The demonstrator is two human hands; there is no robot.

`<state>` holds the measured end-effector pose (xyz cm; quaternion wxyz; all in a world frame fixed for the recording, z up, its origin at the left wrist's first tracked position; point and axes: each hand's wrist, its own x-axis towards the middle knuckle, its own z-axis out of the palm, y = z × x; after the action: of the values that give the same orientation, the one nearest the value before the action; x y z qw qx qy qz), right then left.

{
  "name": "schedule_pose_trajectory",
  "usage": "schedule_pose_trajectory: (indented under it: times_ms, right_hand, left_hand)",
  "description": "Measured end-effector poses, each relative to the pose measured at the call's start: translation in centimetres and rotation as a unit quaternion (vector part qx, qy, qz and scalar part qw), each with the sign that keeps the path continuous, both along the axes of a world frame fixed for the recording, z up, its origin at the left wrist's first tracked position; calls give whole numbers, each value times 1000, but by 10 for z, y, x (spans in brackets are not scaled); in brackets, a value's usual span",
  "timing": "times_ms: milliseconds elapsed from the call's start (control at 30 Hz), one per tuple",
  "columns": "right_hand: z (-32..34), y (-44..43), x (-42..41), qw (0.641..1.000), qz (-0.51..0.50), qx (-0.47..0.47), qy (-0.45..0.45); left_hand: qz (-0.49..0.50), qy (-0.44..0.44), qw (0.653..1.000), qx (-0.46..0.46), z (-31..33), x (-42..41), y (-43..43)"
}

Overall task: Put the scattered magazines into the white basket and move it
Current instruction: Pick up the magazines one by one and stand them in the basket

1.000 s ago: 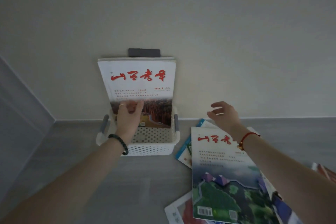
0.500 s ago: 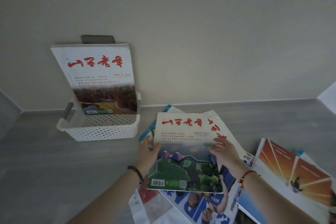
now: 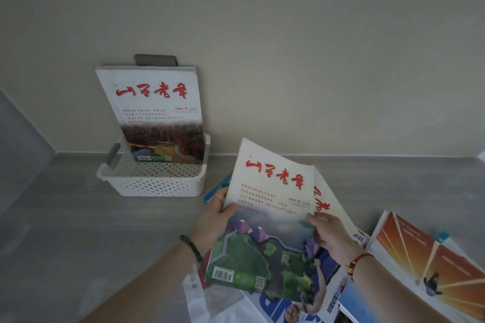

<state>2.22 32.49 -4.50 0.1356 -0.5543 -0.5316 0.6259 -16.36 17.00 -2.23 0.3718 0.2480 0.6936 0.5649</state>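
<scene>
A white perforated basket (image 3: 157, 186) stands on the grey floor by the wall, at the left. Magazines stand upright in it; the front one (image 3: 154, 113) has red brush lettering and a reddish landscape. Both hands hold a second red-lettered magazine (image 3: 265, 220) with a green landscape cover, raised off the pile and tilted, to the right of the basket. My left hand (image 3: 215, 217) grips its left edge, thumb on the cover. My right hand (image 3: 330, 236) grips its right edge.
More magazines lie scattered on the floor: another red-lettered one (image 3: 328, 204) under the held one, a blue and white one (image 3: 296, 309) at the bottom, an orange-striped one (image 3: 430, 262) at the right. A dark grey plate (image 3: 156, 60) sits on the wall behind the basket.
My left hand left the magazine in the basket and came down to the pile. Both hands took hold of the green-cover magazine and have lifted it, tilting its top up.
</scene>
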Motion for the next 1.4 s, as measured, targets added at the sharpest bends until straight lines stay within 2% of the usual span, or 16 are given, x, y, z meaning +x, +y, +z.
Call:
schedule_pose_trajectory:
  times_ms: [100, 200, 400, 500, 667, 767, 1167, 1300, 1400]
  right_hand:
    - [23, 1, -17, 997, -39, 28, 68]
    - [58, 1, -45, 987, -20, 114, 108]
    - [141, -21, -132, 953, -5, 239, 188]
    - [171, -35, -183, 937, -4, 267, 223]
    - [186, -50, -255, 931, 2, 301, 207]
    - [174, -51, -285, 931, 4, 316, 180]
    - [85, -39, -326, 942, -25, 330, 51]
    - [64, -39, -329, 949, -78, 302, 53]
    - [58, -40, -334, 955, -60, 284, 57]
  left_hand:
    - [-11, -8, 997, 80, 32, -13, -5]
    - [-3, 22, 990, 138, 68, -36, -11]
    - [115, 140, 960, 212, 135, -116, -35]
    - [184, 162, 941, 232, 159, -160, -45]
    - [271, 234, 919, 167, 161, -231, -62]
    - [306, 225, 919, 108, 143, -264, -67]
    - [280, 215, 936, 7, 43, -315, -48]
    - [270, 213, 939, 17, 30, -318, -42]
    - [201, 208, 957, -15, 22, -318, -39]
